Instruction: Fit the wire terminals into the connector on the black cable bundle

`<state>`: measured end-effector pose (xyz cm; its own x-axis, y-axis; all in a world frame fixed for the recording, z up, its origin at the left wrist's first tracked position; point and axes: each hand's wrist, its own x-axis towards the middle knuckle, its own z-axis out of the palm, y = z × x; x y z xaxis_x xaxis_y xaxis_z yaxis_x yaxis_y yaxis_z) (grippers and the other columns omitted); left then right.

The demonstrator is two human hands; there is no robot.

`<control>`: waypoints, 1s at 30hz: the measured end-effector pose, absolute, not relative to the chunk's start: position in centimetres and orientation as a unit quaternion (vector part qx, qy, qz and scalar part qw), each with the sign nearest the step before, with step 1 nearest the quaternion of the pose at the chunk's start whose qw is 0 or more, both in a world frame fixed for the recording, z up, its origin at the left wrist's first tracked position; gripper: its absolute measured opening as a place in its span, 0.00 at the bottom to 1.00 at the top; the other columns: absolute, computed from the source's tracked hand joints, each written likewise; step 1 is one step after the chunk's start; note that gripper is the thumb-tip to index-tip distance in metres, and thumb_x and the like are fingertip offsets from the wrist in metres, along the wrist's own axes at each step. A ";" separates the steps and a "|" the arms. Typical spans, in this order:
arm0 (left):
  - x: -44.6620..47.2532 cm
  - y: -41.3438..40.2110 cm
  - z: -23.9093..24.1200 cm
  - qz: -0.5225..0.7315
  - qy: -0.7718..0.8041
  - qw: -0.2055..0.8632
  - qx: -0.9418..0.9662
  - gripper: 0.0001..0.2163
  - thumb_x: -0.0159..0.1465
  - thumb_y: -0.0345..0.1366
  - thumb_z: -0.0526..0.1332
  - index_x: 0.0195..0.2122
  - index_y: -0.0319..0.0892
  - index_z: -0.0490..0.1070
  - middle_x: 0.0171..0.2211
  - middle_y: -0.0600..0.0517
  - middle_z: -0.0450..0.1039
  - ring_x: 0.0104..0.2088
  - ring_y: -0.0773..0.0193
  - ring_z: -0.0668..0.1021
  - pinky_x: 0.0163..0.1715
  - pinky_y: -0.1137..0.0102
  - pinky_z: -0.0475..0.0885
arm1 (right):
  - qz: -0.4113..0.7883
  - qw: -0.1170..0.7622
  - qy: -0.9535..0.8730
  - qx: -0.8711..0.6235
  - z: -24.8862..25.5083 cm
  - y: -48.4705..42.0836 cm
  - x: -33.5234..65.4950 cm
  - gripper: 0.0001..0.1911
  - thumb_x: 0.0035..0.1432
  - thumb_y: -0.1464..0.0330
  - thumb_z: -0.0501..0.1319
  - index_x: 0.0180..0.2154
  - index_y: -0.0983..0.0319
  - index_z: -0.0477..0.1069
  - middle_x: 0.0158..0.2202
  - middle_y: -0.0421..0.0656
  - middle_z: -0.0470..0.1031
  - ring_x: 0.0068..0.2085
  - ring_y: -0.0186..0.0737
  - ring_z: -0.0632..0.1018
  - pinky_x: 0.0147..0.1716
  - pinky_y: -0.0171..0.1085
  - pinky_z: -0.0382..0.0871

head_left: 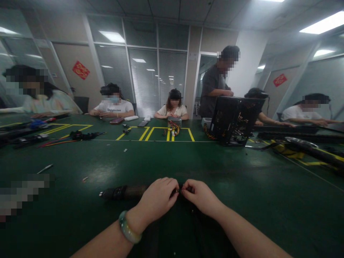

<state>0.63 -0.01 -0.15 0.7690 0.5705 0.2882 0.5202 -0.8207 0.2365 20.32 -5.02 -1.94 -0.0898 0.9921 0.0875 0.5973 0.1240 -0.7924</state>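
Observation:
My left hand [158, 199] and my right hand [200, 195] meet near the front edge of a dark green table [172, 161]. Both are closed in a pinch on a small dark part [179, 189] between their fingertips; I cannot make out what it is. A dark cylindrical tool [122, 192] lies on the table just left of my left hand, partly hidden under it. A green bracelet [128, 229] sits on my left wrist. A dark object [188, 233] lies between my forearms, mostly hidden.
A black open computer case [235, 120] stands at the far right. Bundled cables [174, 128] lie inside yellow floor-tape marks [154, 133]. Several people sit around the table, one stands behind the case. Loose screws and a screwdriver [45, 168] lie at left.

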 end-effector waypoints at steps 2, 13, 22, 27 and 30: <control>0.6 0.0 -0.1 0.175 0.291 0.071 0.938 0.03 0.63 0.32 0.58 0.38 0.44 0.67 0.37 0.52 0.71 0.39 0.59 0.72 0.41 0.65 0.66 | 0.300 0.329 -0.675 -0.588 -2.1 -4.9 20.4 0.04 0.59 0.68 0.60 0.33 0.60 0.73 0.29 0.37 0.75 0.30 0.34 0.74 0.28 0.30 0.61; 0.7 -0.1 0.0 0.174 0.307 0.084 0.932 0.07 0.61 0.32 0.60 0.40 0.44 0.66 0.39 0.52 0.71 0.41 0.59 0.73 0.43 0.64 0.67 | 0.324 0.323 -0.670 -0.584 -2.1 -5.0 20.3 0.06 0.61 0.66 0.60 0.34 0.60 0.73 0.30 0.37 0.75 0.30 0.35 0.74 0.27 0.30 0.61; 0.6 -0.1 -0.2 0.192 0.308 0.088 0.928 0.05 0.61 0.34 0.60 0.38 0.44 0.67 0.41 0.51 0.71 0.42 0.58 0.74 0.44 0.63 0.68 | 0.314 0.305 -0.669 -0.601 -1.4 -5.2 20.1 0.06 0.61 0.66 0.59 0.35 0.61 0.74 0.31 0.39 0.76 0.31 0.35 0.74 0.27 0.30 0.61; 0.6 0.0 -0.3 0.189 0.291 0.085 0.934 0.05 0.62 0.31 0.59 0.39 0.44 0.68 0.40 0.52 0.72 0.41 0.59 0.74 0.44 0.63 0.68 | 0.302 0.299 -0.675 -0.603 -1.1 -5.4 20.1 0.06 0.61 0.67 0.59 0.35 0.61 0.74 0.31 0.39 0.76 0.31 0.35 0.74 0.28 0.30 0.61; 0.7 0.1 -0.4 0.188 0.285 0.082 0.936 0.05 0.61 0.29 0.58 0.38 0.44 0.68 0.38 0.52 0.72 0.40 0.59 0.74 0.43 0.63 0.68 | 0.296 0.295 -0.678 -0.605 -1.2 -5.3 20.1 0.06 0.61 0.66 0.60 0.35 0.60 0.74 0.30 0.38 0.76 0.30 0.35 0.74 0.28 0.30 0.61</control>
<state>0.74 0.08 -0.35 0.7664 0.5651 0.3054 0.5034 -0.8237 0.2609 20.11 -5.34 -1.23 -0.0954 0.9946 0.0418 0.6456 0.0938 -0.7579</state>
